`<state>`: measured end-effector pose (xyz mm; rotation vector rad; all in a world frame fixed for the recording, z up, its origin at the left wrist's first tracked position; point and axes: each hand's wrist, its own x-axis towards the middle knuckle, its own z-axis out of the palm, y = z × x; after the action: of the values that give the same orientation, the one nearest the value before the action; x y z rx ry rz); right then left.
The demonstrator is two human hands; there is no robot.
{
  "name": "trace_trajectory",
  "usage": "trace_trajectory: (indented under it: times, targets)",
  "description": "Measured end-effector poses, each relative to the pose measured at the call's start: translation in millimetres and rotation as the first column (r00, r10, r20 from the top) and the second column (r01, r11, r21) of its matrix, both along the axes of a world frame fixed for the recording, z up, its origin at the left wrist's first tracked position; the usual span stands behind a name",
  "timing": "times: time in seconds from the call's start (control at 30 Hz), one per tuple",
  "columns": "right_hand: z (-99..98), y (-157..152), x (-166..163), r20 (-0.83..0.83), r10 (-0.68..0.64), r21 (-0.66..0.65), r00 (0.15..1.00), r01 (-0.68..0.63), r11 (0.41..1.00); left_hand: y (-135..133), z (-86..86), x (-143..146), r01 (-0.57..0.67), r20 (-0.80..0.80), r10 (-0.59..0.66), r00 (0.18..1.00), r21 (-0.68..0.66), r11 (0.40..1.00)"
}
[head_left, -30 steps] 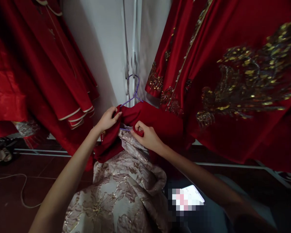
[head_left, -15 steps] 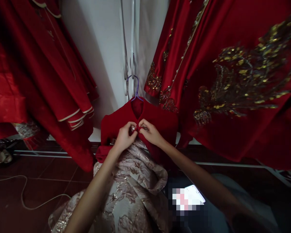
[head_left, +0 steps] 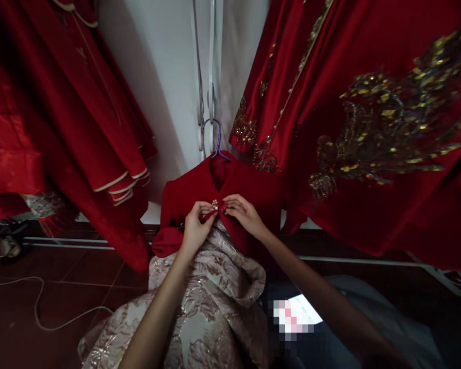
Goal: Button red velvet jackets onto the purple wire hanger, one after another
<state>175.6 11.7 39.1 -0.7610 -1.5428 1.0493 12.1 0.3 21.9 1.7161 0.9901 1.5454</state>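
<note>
A pale metallic-flowered brocade skirt [head_left: 203, 312] is spreading below the dark-red cloth jacket [head_left: 251, 182], hanging from 1 thin purple hanger [head_left: 217, 147]. My left hand [head_left: 194, 225] and right hand [head_left: 249, 215] are pinching its 2 front edges, fingertips nearly closed, apparently keeping them aligned beside a gold-and-white flower-shaped ornament [head_left: 215, 204].

Red jacket [head_left: 255, 192]: matt cloth, dense, smooth, hardly any shine. Its front ornament [head_left: 215, 204] glints, hard and metallic-looking. Hanger [head_left: 218, 138]: thin, purple, slight gloss; plastic-coated, by the look of it from where I stand. Pale brocade [head_left: 200, 297] below: puckered, raised floral weave, metallic lustre along the ridges. Red garment [head_left: 353, 220] on the right: dull sheen, rough with glittering gold sequins [head_left: 399, 123]. Wall [head_left: 149, 51]: smooth, matt white. Floor [head_left: 80, 266]: dark tile, mostly dull.
</note>
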Motion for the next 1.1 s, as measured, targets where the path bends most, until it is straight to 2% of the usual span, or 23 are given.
trace_trajectory:
  times: [0.17,0.33,0.47,0.57,0.73,0.97,1.03,1.1]
  targets:
    - [0.9,0,-6,0.07,-0.095,0.093,0.993,0.088,0.992,1,11.6,-8,0.026,-0.172,-0.024,0.985,0.009,1.0]
    - [7.3,-4,-9,0.142,-0.213,0.205,0.967,0.182,0.962,-5,33.0,-14,0.038,-0.428,0.003,0.904,0.088,0.995]
    - [11.2,-14,-12,0.135,-0.33,0.294,0.934,0.28,0.914,-8,41.8,-13,0.039,-0.466,0.022,0.884,0.121,0.992]
    - [11.0,-22,-15,0.103,-0.387,0.302,0.916,0.342,0.89,-6,42.1,-10,0.019,-0.475,0.045,0.879,0.128,0.992]
    - [6.1,-22,-15,0.044,-0.362,0.241,0.931,0.341,0.909,-4,43.0,-10,0.005,-0.526,0.076,0.847,0.15,0.989]
    - [1.8,-8,-9,0.064,-0.255,0.169,0.965,0.242,0.956,-4,51.6,-10,0.109,-0.659,0.05,0.75,0.198,0.974]
    - [1.4,-7,-10,0.102,-0.249,0.175,0.963,0.229,0.958,-4,47.8,-6,0.11,-0.634,0.031,0.773,0.181,0.977]
    - [-1.2,-9,-12,0.113,-0.265,0.179,0.957,0.243,0.953,-6,40.4,-4,0.106,-0.559,0.001,0.829,0.158,0.982]
